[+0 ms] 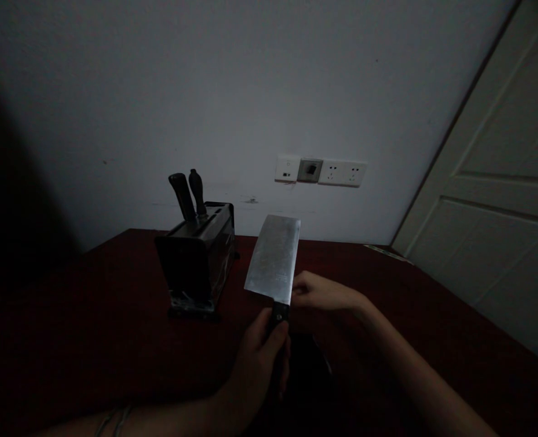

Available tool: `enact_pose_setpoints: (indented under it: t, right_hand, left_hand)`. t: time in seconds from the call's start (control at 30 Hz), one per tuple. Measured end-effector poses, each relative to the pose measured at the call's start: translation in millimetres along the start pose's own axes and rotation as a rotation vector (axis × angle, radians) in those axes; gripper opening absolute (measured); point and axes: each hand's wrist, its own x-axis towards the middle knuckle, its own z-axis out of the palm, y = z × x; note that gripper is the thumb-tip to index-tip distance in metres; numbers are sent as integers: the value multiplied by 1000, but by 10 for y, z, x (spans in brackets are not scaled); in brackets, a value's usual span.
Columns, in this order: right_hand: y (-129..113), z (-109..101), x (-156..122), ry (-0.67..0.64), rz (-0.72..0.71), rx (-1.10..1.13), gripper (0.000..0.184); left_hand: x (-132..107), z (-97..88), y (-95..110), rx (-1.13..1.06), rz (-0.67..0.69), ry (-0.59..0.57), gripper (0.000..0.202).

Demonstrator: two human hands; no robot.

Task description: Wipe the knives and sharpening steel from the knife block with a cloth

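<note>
A cleaver (274, 258) with a broad metal blade and a black handle is held upright in front of me. My left hand (262, 349) is wrapped around its handle, thumb along the near side. Beside the blade's lower right edge is my right hand (314, 290), its fingers curled and partly hidden behind the blade. Whether they pinch anything there is out of sight. Left of the cleaver stands a black and metal knife block (198, 258), with two dark-handled tools (189, 194) sticking up from its slots.
The dark red table (127, 303) reaches back to a pale wall (232, 109) with a row of sockets and switches (321, 171). A white panelled door (491, 200) is on the right. Below my hands lies a dark shape (309, 364), too dim to name.
</note>
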Motion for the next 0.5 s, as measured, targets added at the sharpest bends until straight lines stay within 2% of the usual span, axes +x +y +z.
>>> enact_pose_setpoints:
  t: [0.1,0.17,0.3,0.5]
  right_hand:
    - [-26,-168,-117,50,31,279,26]
    - [-32,-230,-164,97,51,364,27]
    - [-50,-216,-170,135,89,366,31]
    - [-149,-45,-150,132,151,324,46]
  left_hand:
    - [37,-5,13,10,20,19,25]
    - [62,-11,18,4,29,24,25]
    - [97,-36,28,1,43,13,26]
    - [77,-63,76,4,45,-26,25]
